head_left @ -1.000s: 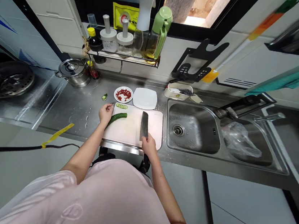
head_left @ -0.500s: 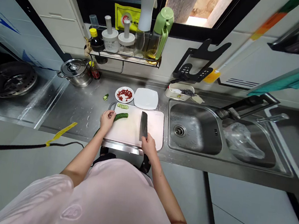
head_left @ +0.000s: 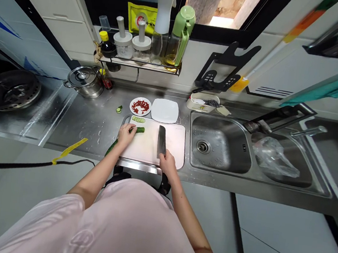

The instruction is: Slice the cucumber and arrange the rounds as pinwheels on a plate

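Observation:
A long green cucumber [head_left: 140, 130] lies slantwise over the left part of the white cutting board [head_left: 147, 152], its other end sticking out past the board's left edge. My left hand [head_left: 126, 136] is closed over the cucumber's middle, fingers bent around it. In my right hand [head_left: 167, 163] is the handle of a cleaver [head_left: 161, 140], whose dark blade rests on or just above the board, apart from the cucumber. Several thin cucumber slices [head_left: 138, 119] lie in a row along the board's top left edge.
Behind the board stand a plate of chopped red pieces [head_left: 140, 106] and a white square plate [head_left: 165, 111]. Cucumber scraps [head_left: 119, 109] sit to the left. A lidded pot [head_left: 84, 81] is farther left; a steel sink [head_left: 220, 145] adjoins on the right. Bottles crowd a wall rack [head_left: 139, 66].
My left hand has shifted slightly to the right along the cucumber and now covers more of it. The right hand and cleaver have hardly moved.

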Tool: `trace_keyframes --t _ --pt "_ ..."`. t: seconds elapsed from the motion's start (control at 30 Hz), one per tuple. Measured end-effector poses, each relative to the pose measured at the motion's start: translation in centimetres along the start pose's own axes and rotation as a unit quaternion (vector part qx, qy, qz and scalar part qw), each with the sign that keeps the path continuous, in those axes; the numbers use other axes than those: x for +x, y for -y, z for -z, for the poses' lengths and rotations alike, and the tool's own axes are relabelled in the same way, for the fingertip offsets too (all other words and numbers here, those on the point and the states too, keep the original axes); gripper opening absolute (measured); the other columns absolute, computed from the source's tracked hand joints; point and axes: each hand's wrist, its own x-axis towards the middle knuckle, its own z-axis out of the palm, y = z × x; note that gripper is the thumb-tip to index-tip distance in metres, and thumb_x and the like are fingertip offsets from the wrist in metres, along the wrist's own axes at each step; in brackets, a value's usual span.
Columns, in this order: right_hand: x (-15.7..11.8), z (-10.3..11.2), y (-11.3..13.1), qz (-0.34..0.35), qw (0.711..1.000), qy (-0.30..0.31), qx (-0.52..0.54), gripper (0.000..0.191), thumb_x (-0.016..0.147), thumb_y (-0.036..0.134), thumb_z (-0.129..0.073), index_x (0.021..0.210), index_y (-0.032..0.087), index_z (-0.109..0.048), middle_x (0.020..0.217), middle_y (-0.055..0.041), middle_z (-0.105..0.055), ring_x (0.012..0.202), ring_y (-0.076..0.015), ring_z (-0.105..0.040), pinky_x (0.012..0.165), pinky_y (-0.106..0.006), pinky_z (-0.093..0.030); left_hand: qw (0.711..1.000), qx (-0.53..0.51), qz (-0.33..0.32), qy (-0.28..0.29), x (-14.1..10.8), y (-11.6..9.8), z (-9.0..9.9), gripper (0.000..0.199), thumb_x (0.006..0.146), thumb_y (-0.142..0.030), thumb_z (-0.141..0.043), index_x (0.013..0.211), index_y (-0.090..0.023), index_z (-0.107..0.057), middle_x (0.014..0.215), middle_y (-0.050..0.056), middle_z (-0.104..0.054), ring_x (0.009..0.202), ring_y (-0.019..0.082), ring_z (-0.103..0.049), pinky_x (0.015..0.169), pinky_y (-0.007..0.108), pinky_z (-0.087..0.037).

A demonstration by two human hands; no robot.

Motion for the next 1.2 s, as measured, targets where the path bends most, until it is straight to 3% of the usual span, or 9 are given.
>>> trace_keyframes --t 0.2,0.63,1.2 --pt "0.7 -0.8 1.0 0.027 0.999 -0.006 -0.025 0.015 0.081 0.027 -0.036 0.078 0.021 -0.050 0.065 0.0003 -0.053 0.060 -0.0160 -0.046 0.055 -0.024 -0.028 0.996 0.018 -0.070 0.044 1.5 -0.8 -0.7 0.023 0.088 -0.032 -0.051 0.098 -0.021 -0.067 0.106 0.007 -0.063 0.106 0.021 -0.056 0.096 0.035 -0.041" --pt "2.9 -2.7 4.2 0.018 0.995 0.046 -0.088 0.020 0.085 0.020 -0.038 0.093 0.017 -0.055 0.081 -0.0080 -0.063 0.075 -0.0213 -0.056 0.064 -0.026 -0.035 0.982 -0.003 -0.153 0.114 2.7 0.3 -2.3 0.020 0.087 -0.032 -0.053 0.095 -0.024 -0.071 0.101 0.004 -0.068 0.100 0.018 -0.059 0.092 0.033 -0.044" --pt "3.6 -4.2 5.3 0.018 0.990 0.068 -0.119 0.022 0.086 0.020 -0.038 0.099 0.015 -0.056 0.090 -0.0118 -0.067 0.082 -0.0226 -0.060 0.065 -0.026 -0.037 0.977 0.031 -0.159 0.138 2.7 0.7 -2.5 0.025 0.090 -0.032 -0.049 0.100 -0.023 -0.070 0.101 0.005 -0.066 0.101 0.019 -0.058 0.092 0.033 -0.043"
